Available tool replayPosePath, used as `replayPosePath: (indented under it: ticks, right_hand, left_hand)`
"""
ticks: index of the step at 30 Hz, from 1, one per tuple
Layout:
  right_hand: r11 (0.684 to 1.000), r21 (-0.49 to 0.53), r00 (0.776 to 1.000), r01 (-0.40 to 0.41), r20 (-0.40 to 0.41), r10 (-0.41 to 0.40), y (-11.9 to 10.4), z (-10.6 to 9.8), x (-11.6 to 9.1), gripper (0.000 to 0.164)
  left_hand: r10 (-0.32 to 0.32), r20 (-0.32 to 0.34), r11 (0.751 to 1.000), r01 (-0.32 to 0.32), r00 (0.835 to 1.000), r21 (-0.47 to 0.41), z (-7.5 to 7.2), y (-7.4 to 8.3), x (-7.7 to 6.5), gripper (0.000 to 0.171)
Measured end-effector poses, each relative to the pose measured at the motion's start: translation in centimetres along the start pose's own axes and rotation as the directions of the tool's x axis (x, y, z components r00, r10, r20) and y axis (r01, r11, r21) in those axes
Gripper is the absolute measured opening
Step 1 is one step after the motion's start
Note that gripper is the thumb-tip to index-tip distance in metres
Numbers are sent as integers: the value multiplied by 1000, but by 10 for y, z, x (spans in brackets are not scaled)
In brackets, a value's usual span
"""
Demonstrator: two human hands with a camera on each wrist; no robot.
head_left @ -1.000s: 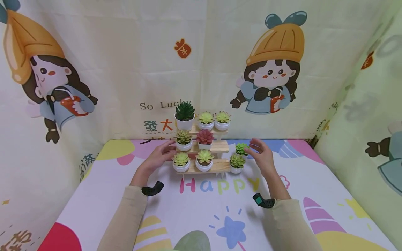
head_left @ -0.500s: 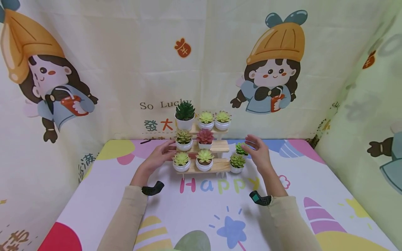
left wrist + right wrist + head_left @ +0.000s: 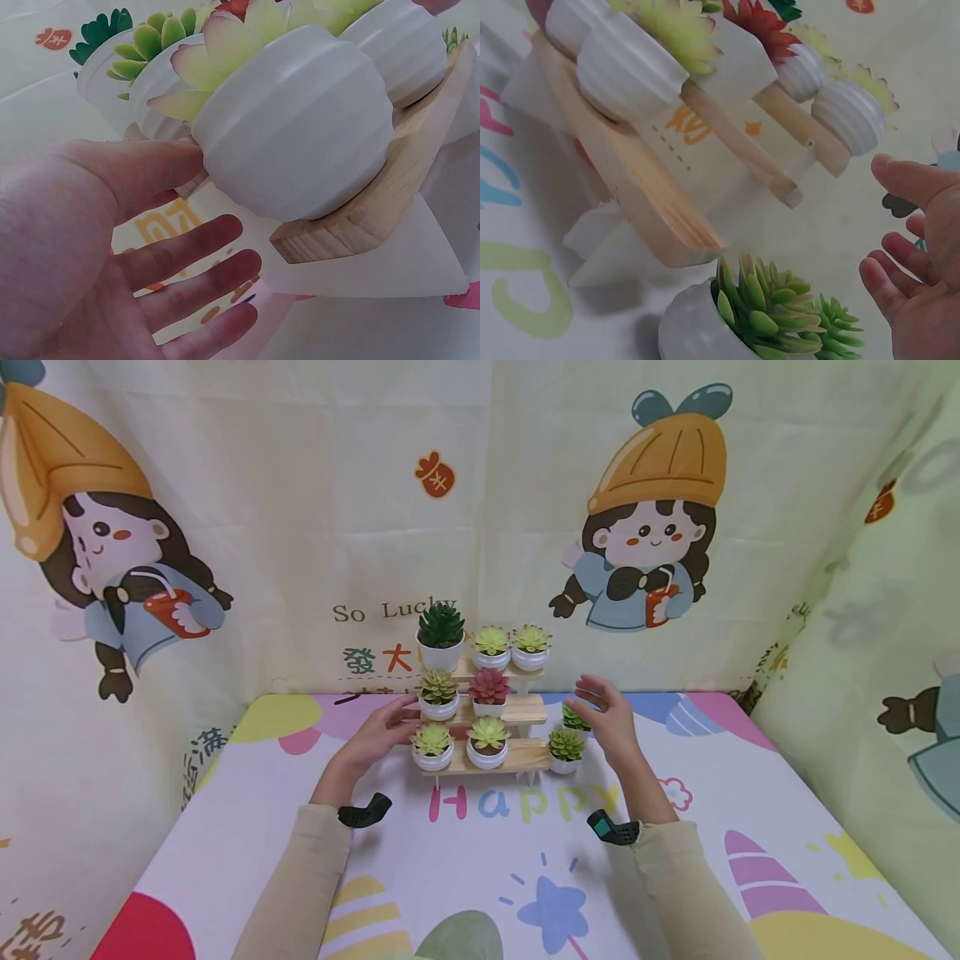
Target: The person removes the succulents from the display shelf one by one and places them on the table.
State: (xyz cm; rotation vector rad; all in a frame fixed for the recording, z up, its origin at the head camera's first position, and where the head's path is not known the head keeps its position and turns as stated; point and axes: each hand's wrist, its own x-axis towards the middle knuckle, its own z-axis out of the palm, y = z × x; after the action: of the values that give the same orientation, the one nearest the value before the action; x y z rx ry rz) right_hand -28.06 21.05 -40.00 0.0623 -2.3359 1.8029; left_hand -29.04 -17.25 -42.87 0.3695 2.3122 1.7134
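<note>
Bench (image 3: 450,868): white top, printed with "Happy" lettering (image 3: 521,803). Standing on it, centre far: three-tier wooden stand (image 3: 529,755). Upper tier: dark green succulent (image 3: 441,639) left, two yellow-green succulents (image 3: 492,649) right. Middle tier: olive-green succulent (image 3: 438,695) left, red succulent (image 3: 489,691) centre. Lower tier: two pale yellow-green succulents (image 3: 488,743), left and centre. Directly on bench, right of stand: two green succulents (image 3: 566,750), one near, one far. All in white pots.

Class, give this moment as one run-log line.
left hand: fingers spread, at left end of stand | right hand: empty, by rear green succulent | stand: seven potted plants | table: two green succulents right of stand
</note>
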Motion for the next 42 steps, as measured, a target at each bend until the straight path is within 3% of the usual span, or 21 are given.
replayPosePath:
  ticks: [6, 13, 20, 33, 42]
  right_hand:
    - [999, 31, 1000, -5, 21, 5, -9, 5, 1, 59]
    - [999, 34, 999, 19, 51, -20, -38, 10, -9, 57]
    - [997, 65, 998, 38, 45, -41, -18, 15, 9, 58]
    - [996, 77, 997, 34, 66, -40, -51, 24, -2, 57]
    - [996, 88, 998, 24, 63, -29, -43, 28, 9, 56]
  left_hand:
    - [2, 0, 1000, -2, 1000, 6, 0, 1, -1, 62]
    - [11, -2, 1000, -11, 1000, 14, -1, -1, 1, 63]
    - [7, 0, 1000, -7, 1000, 9, -3, -1, 2, 63]
    - [6, 3, 1000, -6, 1000, 4, -2, 1, 3, 63]
    - [0, 3, 1000, 0, 1000, 3, 0, 0, 1, 62]
